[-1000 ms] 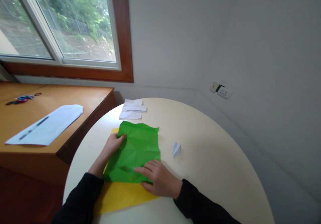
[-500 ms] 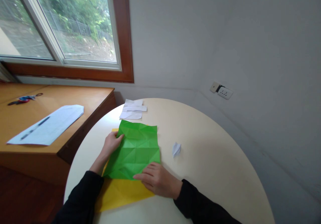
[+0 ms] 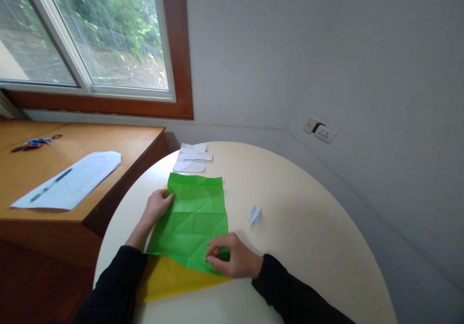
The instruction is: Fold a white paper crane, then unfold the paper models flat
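Observation:
A creased green paper sheet (image 3: pixel 194 217) lies spread flat on a yellow sheet (image 3: pixel 170 278) on the round cream table (image 3: pixel 297 227). My left hand (image 3: pixel 156 204) holds the green sheet's left edge near its far corner. My right hand (image 3: pixel 232 257) pinches the sheet's near right corner between thumb and fingers. Only the yellow sheet's near part and a sliver by my left hand show from under the green one.
A small folded white paper piece (image 3: pixel 254 214) sits to the right of the green sheet. White paper scraps (image 3: pixel 192 158) lie at the table's far edge. A wooden desk (image 3: pixel 119 140) to the left carries a white sheet with a pen (image 3: pixel 68 179) and scissors (image 3: pixel 32 143).
The green sheet has gone from bulged and partly folded to flattened out, now reaching further toward me. My right hand went from pressing flat to pinching the near right corner.

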Available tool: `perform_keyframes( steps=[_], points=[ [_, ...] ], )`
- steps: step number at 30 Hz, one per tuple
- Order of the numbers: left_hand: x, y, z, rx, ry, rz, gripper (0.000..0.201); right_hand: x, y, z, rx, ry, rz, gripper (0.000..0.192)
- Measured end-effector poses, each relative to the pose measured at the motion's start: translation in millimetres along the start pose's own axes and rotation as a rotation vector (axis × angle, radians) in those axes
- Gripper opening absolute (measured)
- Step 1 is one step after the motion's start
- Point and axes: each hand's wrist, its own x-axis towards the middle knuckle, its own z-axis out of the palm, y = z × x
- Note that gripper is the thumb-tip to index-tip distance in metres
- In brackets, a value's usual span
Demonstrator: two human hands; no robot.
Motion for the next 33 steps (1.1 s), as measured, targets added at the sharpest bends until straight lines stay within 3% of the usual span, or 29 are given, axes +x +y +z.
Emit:
perform_keyframes(
  steps=[7, 16, 26, 30, 33],
  points=[
    [2.8, -2.3, 1.3, 0.110, 0.036, 0.033, 0.030, 0.9, 7.5, 4.3, -0.031, -0.001, 0.077, 0.009],
    [4.7, -6.0, 7.1, 0.187, 0.091, 0.065, 0.017, 5.2, 10.3, 8.2, -0.319, -0.141, -0.094, 0.008],
    [7.5, -17.9, 12.1, 0.201, 0.162, 0.079, 0.052, 5.6, 7.1, 5.4, -0.376, -0.144, -0.184, 0.024],
    [2.1, -11.7, 12.7, 0.266, 0.230, 0.050, 0.067, 5.5, 2.8, 3.7, -0.413, -0.168, -0.172, 0.028],
    [-4.9, -0.9, 12.2, 0.317, 0.261, 0.026, 0.066, 4.4, 2.3, 2.9, -0.439, -0.191, -0.159, 0.035]
  ],
)
